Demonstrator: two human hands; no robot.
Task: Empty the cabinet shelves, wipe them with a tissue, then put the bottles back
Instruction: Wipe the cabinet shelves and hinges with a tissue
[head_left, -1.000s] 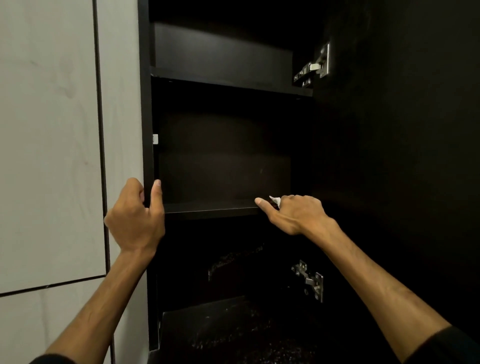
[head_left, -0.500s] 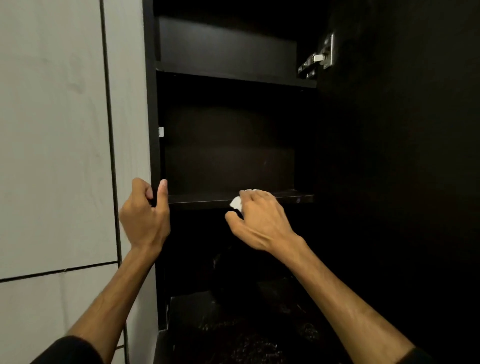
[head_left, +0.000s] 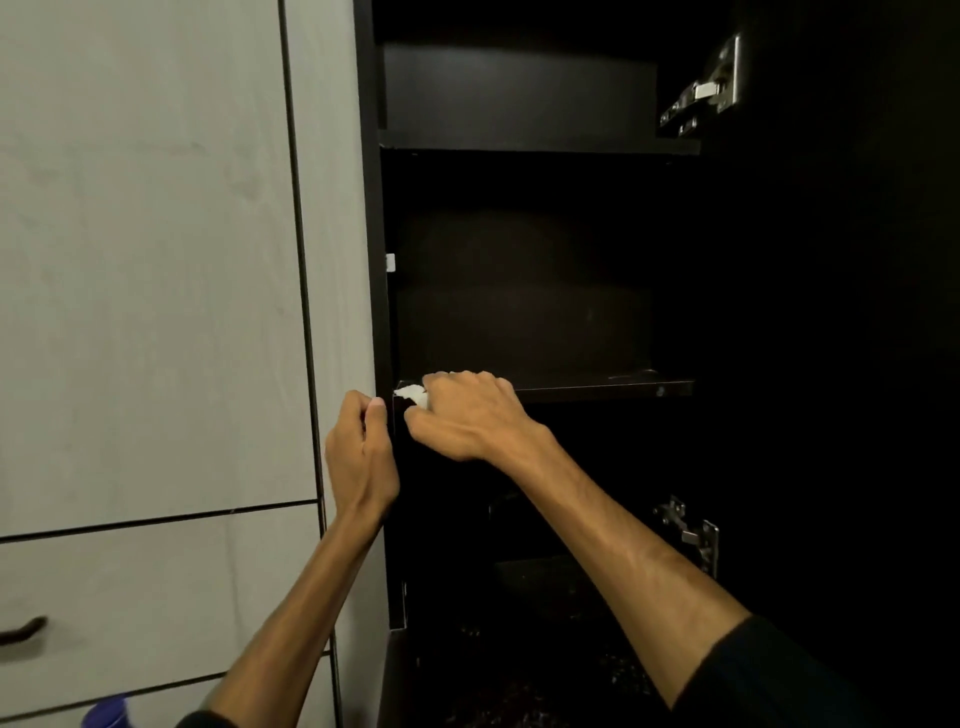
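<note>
While gripping the cabinet edge (head_left: 375, 312), left hand (head_left: 361, 457); right hand (head_left: 467, 415) curled round tissue (head_left: 413, 393) on shelf (head_left: 597, 388).

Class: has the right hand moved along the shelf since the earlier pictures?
Yes. The right hand, holding the tissue, slid left along the shelf edge, toward the left hand.

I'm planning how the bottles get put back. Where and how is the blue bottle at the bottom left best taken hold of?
Only the rounded top of the blue bottle shows at the frame's lower edge, in front of the pale drawer fronts. It seems upright, so probably come from above and wrap the neck or upper body. The left hand is nearer; the right hand holds the tissue.
</note>
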